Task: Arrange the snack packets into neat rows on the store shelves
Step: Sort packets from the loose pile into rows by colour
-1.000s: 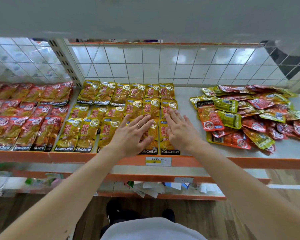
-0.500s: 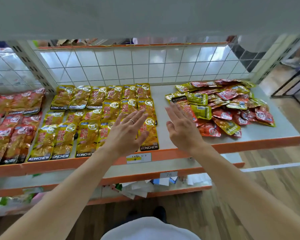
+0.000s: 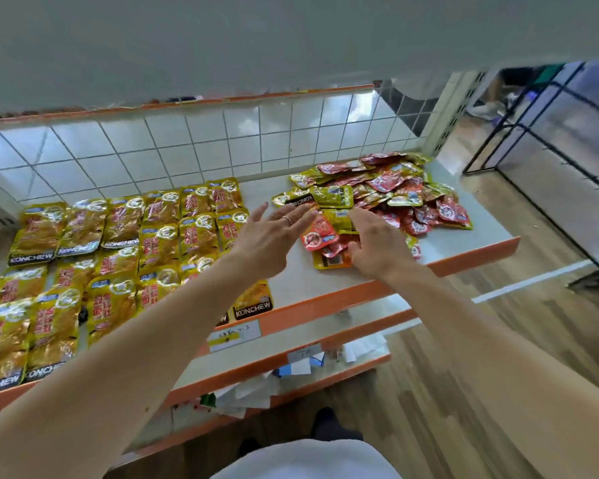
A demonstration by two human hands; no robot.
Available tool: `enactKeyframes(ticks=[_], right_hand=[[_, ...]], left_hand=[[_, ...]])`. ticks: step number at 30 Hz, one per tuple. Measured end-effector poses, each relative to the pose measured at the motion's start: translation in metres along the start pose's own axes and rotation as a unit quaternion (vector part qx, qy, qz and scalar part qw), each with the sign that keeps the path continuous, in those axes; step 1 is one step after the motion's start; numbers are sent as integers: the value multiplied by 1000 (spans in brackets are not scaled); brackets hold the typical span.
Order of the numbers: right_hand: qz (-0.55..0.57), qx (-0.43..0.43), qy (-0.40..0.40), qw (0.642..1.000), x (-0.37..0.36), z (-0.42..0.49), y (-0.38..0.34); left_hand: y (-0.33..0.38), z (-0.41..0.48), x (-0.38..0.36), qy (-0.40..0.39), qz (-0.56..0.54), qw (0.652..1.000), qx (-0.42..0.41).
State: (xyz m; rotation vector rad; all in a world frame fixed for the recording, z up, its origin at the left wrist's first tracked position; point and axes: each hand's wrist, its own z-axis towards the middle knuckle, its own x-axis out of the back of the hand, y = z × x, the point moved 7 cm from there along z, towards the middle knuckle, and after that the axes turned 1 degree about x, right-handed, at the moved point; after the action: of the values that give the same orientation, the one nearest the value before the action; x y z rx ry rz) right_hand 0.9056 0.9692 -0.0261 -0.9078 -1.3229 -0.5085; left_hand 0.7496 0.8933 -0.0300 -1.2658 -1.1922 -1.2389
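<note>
Two bare hands reach over the shelf [image 3: 464, 233] in the head view. The left hand [image 3: 268, 238] hovers above the bare strip between the stock, its fingers [image 3: 296, 213] straight and spread, holding nothing (a ring [image 3: 287, 220] shows on one). The right hand [image 3: 377, 245] is at the near edge of the loose pile [image 3: 395, 191] of red and yellow packets, fingers curled down among them; whether they grip one I cannot tell. To the left, the yellow packets [image 3: 118, 257] lie flat in overlapping rows that reach the orange front lip. A price label [image 3: 234, 335] hangs on that lip.
</note>
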Motion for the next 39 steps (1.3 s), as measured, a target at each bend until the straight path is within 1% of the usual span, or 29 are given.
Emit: enactKeyframes(ticks=[3, 5, 8, 11, 13, 16, 19, 21, 22, 23, 24, 25, 26, 27, 28, 29, 31, 32, 34, 35, 37, 39], right_hand=[[-34, 43, -58, 997, -6, 18, -1], [-61, 60, -92, 992, -9, 27, -1], [-129, 84, -105, 982, -10, 39, 5], [-186, 122, -108, 969, -9, 47, 6], [-223, 148, -88, 959, -5, 46, 3], [-249, 165, -41, 953, 4, 45, 2], [-230, 183, -11, 956, 10, 42, 9], [-178, 183, 27, 966, 21, 41, 20], [-134, 173, 61, 974, 29, 40, 27], [-73, 152, 91, 981, 37, 38, 35], [4, 127, 113, 985, 45, 37, 42], [89, 98, 120, 984, 50, 37, 48], [173, 68, 108, 977, 52, 36, 51], [259, 35, 79, 962, 51, 35, 51], [346, 1, 42, 937, 47, 34, 48], [424, -31, 11, 905, 42, 32, 45], [538, -72, -31, 839, 31, 28, 34], [571, -79, -42, 816, 26, 25, 28], [608, -87, -54, 788, 17, 20, 16], [619, -92, -57, 778, 12, 17, 11], [626, -98, -65, 771, 0, 9, 2], [623, -102, -83, 771, -8, 1, -7]], left_hand=[[4, 23, 3, -22, 45, 998, -27], [6, 39, 0, -50, 56, 997, -36], [15, 55, -5, -88, 78, 992, -47], [18, 67, -2, -88, 78, 992, -51], [15, 72, 1, -70, 70, 994, -46], [8, 74, 6, -21, 24, 999, -44], [3, 67, 12, 39, -50, 997, -43], [-2, 56, 24, 127, -148, 980, -32], [-7, 49, 31, 179, -211, 961, -9], [-13, 41, 36, 217, -288, 932, 35], [-21, 34, 37, 231, -373, 893, 95], [-28, 27, 33, 229, -461, 844, 152], [-32, 20, 30, 227, -531, 791, 199], [-36, 12, 27, 234, -574, 749, 234], [-38, 4, 25, 240, -604, 715, 257], [-39, -3, 21, 238, -637, 678, 277], [-35, -15, 14, 217, -705, 603, 305], [-32, -21, 10, 206, -727, 575, 315], [-25, -33, 4, 182, -761, 529, 328], [-22, -39, 3, 173, -774, 512, 329], [-18, -50, -1, 165, -784, 501, 328], [-19, -62, -6, 171, -779, 502, 335]])
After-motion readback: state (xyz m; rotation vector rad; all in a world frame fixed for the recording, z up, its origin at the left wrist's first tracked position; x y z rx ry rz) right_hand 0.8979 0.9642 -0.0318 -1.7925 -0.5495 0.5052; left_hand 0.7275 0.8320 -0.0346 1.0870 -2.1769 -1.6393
